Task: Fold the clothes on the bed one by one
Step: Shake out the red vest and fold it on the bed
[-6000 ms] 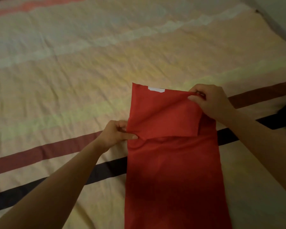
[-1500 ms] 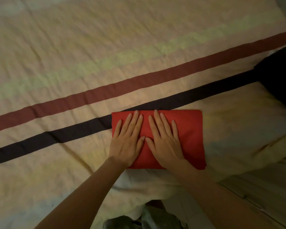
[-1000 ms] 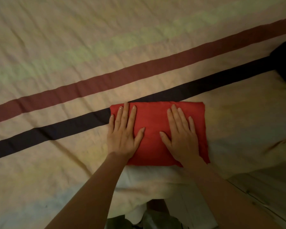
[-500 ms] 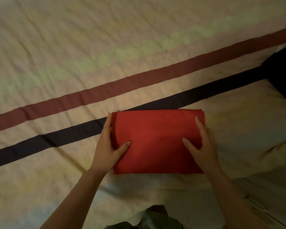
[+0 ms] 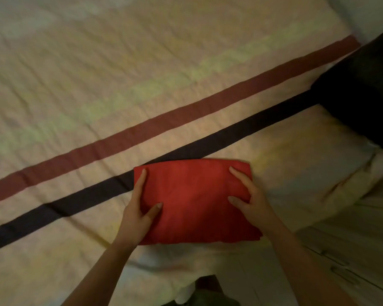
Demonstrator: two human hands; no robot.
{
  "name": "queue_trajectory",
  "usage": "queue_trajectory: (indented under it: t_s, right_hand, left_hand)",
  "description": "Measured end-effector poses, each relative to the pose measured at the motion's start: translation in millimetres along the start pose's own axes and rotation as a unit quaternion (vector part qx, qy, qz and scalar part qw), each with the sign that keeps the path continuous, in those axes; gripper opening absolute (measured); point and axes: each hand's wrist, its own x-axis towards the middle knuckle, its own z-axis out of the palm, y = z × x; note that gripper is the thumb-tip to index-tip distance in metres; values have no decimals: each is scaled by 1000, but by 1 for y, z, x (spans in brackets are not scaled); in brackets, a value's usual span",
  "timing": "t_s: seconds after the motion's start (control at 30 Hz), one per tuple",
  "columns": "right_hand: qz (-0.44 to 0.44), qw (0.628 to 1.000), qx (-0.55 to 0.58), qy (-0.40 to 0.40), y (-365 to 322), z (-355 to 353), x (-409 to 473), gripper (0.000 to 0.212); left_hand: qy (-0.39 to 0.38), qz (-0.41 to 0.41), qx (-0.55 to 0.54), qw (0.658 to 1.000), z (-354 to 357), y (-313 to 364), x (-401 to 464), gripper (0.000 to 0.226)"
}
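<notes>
Hands, left (image 5: 139, 208) and right (image 5: 250, 202), now clasping folded red garment's (image 5: 195, 202) ends instead of flattening; fold done, ready for lifting off bed (image 5: 142, 85).

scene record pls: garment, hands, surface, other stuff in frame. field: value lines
garment: red garment, folded into a compact rectangle, lying flat near the bed's front edge
left hand: left hand grips the left edge, thumb on top
right hand: right hand grips the right edge, thumb on top
surface: striped bedsheet, maroon and dark stripes running diagonally; the garment overlaps the dark stripe
other: dark item at right, kind unclear
</notes>
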Motion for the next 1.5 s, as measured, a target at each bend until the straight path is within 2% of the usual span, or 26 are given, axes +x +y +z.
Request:
queue_trajectory:
  t_s: [0.27,0.43,0.57,0.73,0.93,1.07,1.17,1.3,1.43,1.5]
  right_hand:
    - [-12,997,9,81,-52,-45,-34,69]
    - [-11,990,12,139,-80,-113,-50,68]
    - [-2,979,16,204,-96,-183,-63,69]
    - [12,947,34,320,-108,-256,-75,67]
    - [75,898,25,434,-105,-309,-48,65]
    - [113,860,44,495,-95,-325,-17,62]
    - [123,831,42,541,-79,-341,10,64]
    - [172,800,67,571,-51,-368,42,67]
    - [226,757,82,607,-14,-388,73,67]
    - [239,753,73,608,9,-389,88,66]
  left_hand:
    - [-52,68,59,995,-9,88,5,74]
    - [-57,151,105,981,20,168,17,52]
    - [-80,223,132,962,66,240,38,45]
    - [-95,303,184,930,132,332,66,49]
    - [-128,321,231,909,192,407,110,48]
    - [-136,333,270,893,233,433,152,48]
    - [-172,337,276,884,265,443,188,51]
    - [-223,336,281,871,318,451,233,62]
    - [-277,352,238,862,373,447,280,75]
    - [-298,346,238,857,395,439,300,86]
